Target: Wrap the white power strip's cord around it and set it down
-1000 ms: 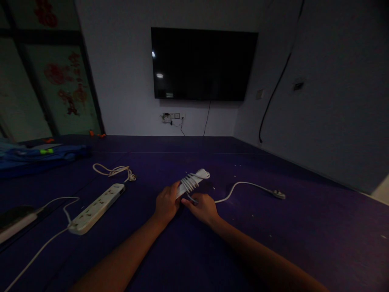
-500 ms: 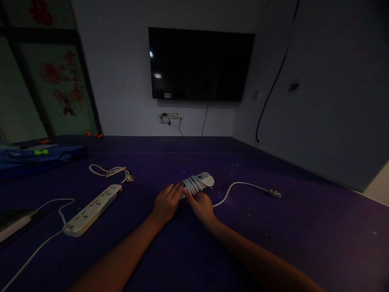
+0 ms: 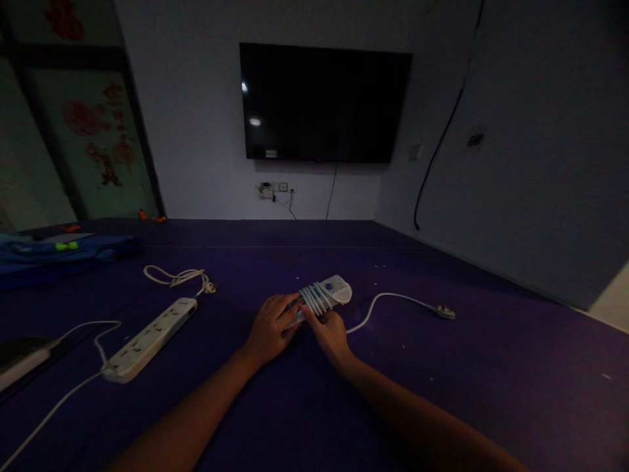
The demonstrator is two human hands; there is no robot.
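A white power strip [image 3: 338, 286] is held just over the purple surface, tilted up to the right, with its white cord [image 3: 316, 298] wound round its middle in several turns. My left hand [image 3: 272, 326] closes on the strip's near left end, fingers over the top. With the thumb lying against the coils, my right hand [image 3: 328, 332] grips the strip and cord from the right; its other fingers are partly hidden underneath. From beneath the right hand a loose length of cord runs out to a plug [image 3: 445, 312] lying on the surface.
A second white power strip [image 3: 150, 341] lies at the left, its looped cord and plug [image 3: 210, 288] behind it. Another white cord and a white device [image 3: 24, 368] are at the far left. Blue cloth [image 3: 69, 252] lies farther back. A television [image 3: 327, 105] hangs on the wall.
The wrapped power strip has shifted slightly right and turned, showing more of its far end. My left fingers have spread a little along it. The plug has barely moved.
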